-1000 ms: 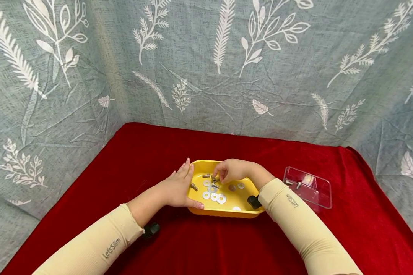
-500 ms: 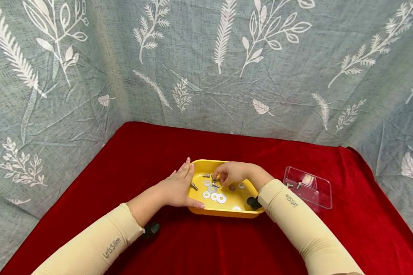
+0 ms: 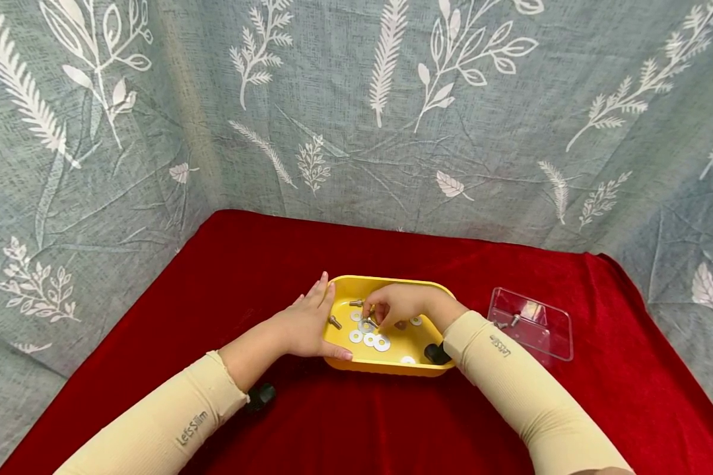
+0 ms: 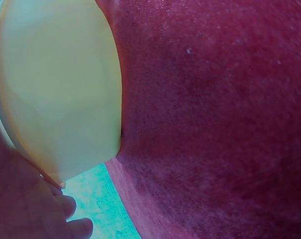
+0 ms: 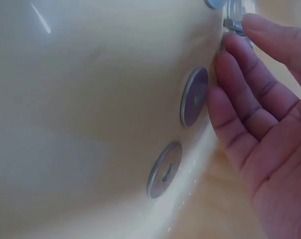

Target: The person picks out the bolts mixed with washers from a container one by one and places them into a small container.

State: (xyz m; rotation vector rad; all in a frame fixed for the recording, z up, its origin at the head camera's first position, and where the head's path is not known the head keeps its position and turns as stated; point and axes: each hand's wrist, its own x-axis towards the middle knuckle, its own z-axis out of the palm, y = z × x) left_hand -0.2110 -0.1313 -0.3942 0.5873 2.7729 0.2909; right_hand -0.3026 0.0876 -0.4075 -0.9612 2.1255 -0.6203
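Observation:
A yellow plastic tray (image 3: 392,367) holds flat metal washers (image 3: 382,342) and a few bolts (image 3: 335,322). My left hand (image 3: 309,324) rests along the tray's left end with straight, spread fingers, its thumb lying over the near rim. In the left wrist view, the tray's outer wall (image 4: 61,89) fills the upper left beside the fingers. Inside the tray, my right hand (image 3: 401,305) pinches a small bolt (image 5: 233,26) between thumb and fingertips, low over the washers. Close to its other fingers, a washer (image 5: 194,97) lies on the tray floor.
A clear plastic box (image 3: 541,330) with a couple of bolts (image 3: 515,320) in it stands to the right of the tray. Red cloth (image 3: 285,251) covers the table. A patterned curtain (image 3: 344,119) hangs behind and at the sides.
My right hand has shifted slightly toward the near side of the tray, its fingertips now at the bolt by the washers. The left hand and the tray stay put.

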